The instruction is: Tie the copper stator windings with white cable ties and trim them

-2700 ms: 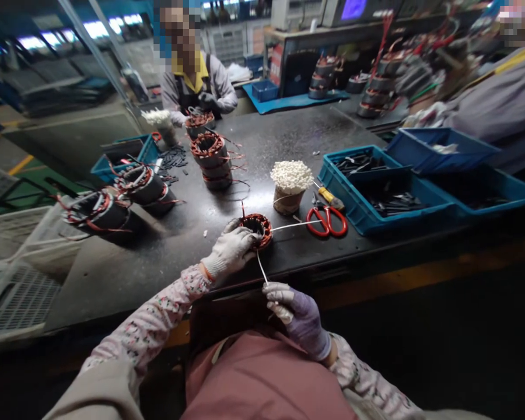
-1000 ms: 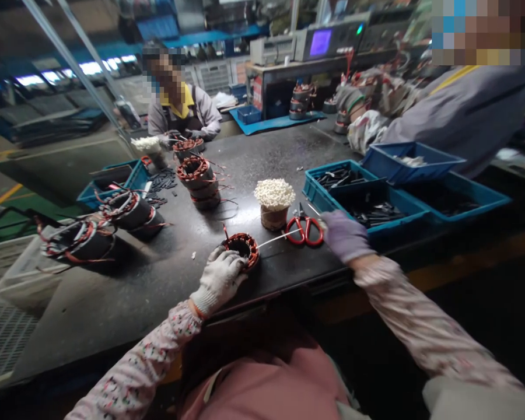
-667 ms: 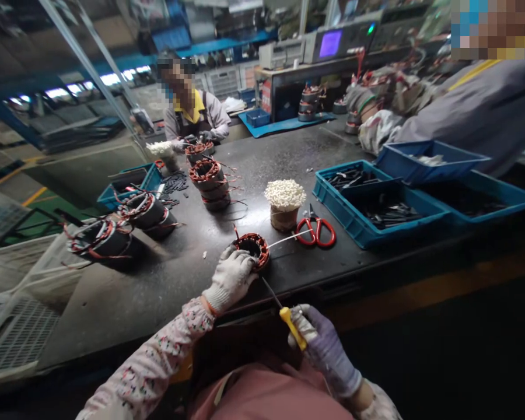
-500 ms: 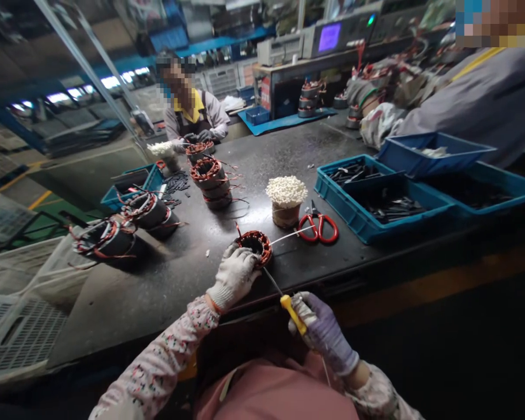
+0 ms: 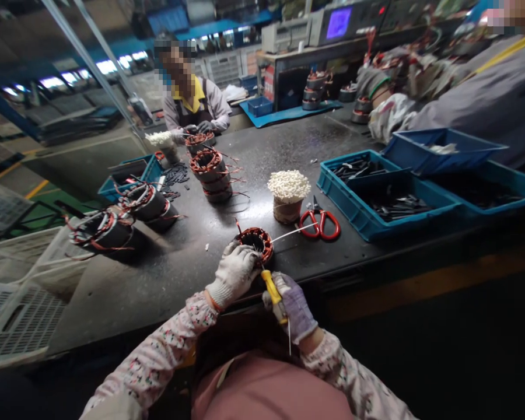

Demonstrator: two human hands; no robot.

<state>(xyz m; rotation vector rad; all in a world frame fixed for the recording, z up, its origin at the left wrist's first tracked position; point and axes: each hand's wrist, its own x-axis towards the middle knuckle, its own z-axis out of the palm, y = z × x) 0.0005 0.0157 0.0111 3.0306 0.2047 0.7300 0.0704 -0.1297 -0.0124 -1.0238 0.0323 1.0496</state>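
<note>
**Yellow-handled tool (image 5: 272, 289) at the rim of a reddish copper-wound ring core (image 5: 266, 244)**

The ring core stands on the dark, worn tabletop (image 5: 161, 280), near its front edge. At its left, the left hand (image 5: 234, 269), in a white knit glove, grips the rim. On its near side, the right hand (image 5: 294, 304), in a purple glove with pale fingertips, is wrapped round the tool's handle; the shaft's tip is hidden at the core. A thin white cord (image 5: 289, 234) runs from the core's right side toward red-handled metal scissors (image 5: 321, 221). Beyond the core, slightly right, stands a brown cylindrical holder (image 5: 286, 213) packed with white strands (image 5: 289, 185).
</note>
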